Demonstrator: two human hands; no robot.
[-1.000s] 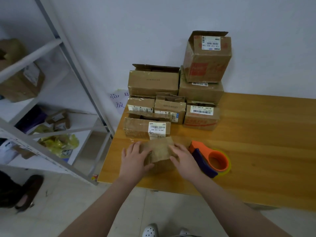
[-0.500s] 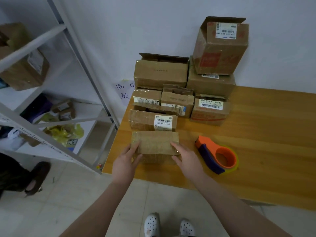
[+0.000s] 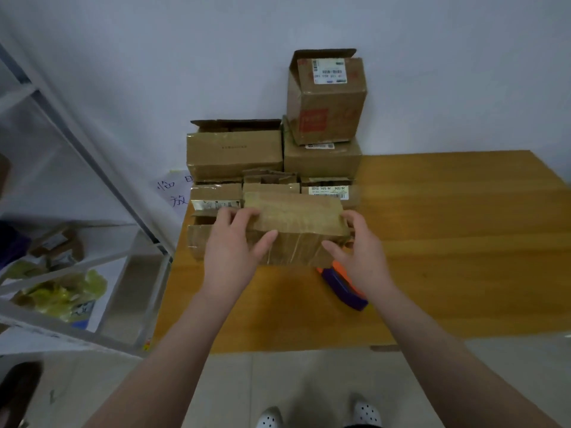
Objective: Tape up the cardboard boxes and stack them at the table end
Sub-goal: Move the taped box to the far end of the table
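A small taped cardboard box point(image 3: 296, 223) is lifted above the table, in front of the pile. My left hand point(image 3: 230, 245) grips its left end, thumb on the front face and fingers over the top. My right hand point(image 3: 360, 245) grips its right end the same way. Behind it, several cardboard boxes point(image 3: 234, 152) are stacked at the table's far left end against the wall, the tallest one point(image 3: 324, 100) with an open flap. An orange and purple tape dispenser point(image 3: 343, 284) lies on the wooden table point(image 3: 448, 242), partly hidden by my right hand.
A grey metal shelving rack point(image 3: 92, 168) stands left of the table, holding boxes and a yellow bag point(image 3: 61, 291). A paper note with writing point(image 3: 173, 193) hangs on the wall by the table's corner. My white shoes point(image 3: 318, 417) show on the tiled floor.
Both hands have lifted the small taped box off the table's front edge and carried it up and forward, over the low box with the barcode label. The dispenser has stayed put.
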